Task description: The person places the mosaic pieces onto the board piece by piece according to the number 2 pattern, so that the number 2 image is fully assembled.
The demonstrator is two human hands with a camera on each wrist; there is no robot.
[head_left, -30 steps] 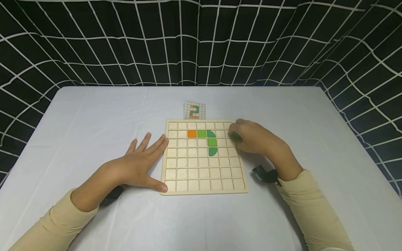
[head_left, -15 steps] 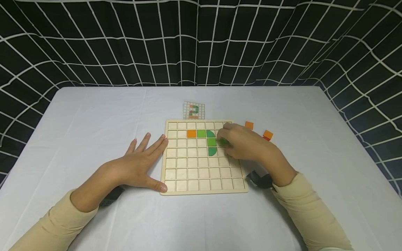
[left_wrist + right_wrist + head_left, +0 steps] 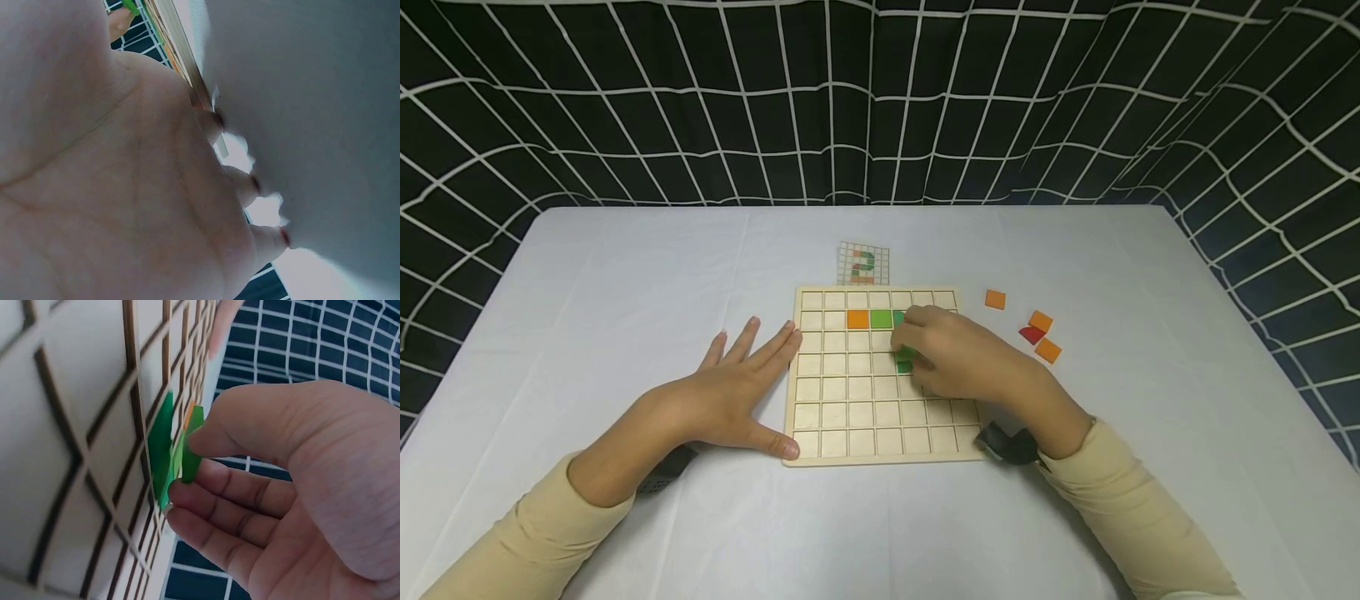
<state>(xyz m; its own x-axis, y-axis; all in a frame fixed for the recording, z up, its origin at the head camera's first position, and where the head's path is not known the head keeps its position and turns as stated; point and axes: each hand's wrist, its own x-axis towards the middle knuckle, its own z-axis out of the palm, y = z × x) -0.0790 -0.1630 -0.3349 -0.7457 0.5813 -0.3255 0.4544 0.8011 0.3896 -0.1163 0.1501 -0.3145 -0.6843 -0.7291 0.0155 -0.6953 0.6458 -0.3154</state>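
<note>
Right hand [image 3: 958, 354] pinches one green tile [image 3: 192, 444] between thumb and fingertips. Right wrist view has it nearly edge-on, so can't confirm its outline. Tile is just above the board [image 3: 835, 415], roughly over the column with the other greens; not seated, as far as I can tell.

Change: a second ago that hand was at the board's right edge; now it's well in over the grid. My read: carry is about done, placing isn't. Moving in also uncovers the loose parts on the right. Left hand [image 3: 730, 406] unchanged: fingers spread, nothing gripped, fingertips and thumb at the board's left edge, probably steadying it.

Counts:
- Board: 1, seven by seven cells.
- Seated, visible now: 1 orange square [image 3: 857, 319], 1 light green square [image 3: 881, 319], parts of 2 darker ones, upper dark green piece [image 3: 898, 318] and lower dark green piece [image 3: 904, 367]. Hand blocks the cell between those.
- Loose, right of board: 3 orange tiles [image 3: 995, 299], 1 red piece [image 3: 1032, 335] touching or very near one of them.
- Pattern card [image 3: 863, 263]: 1, at the far edge, 2-like figure.

All on white tablecloth [image 3: 587, 333].
</note>
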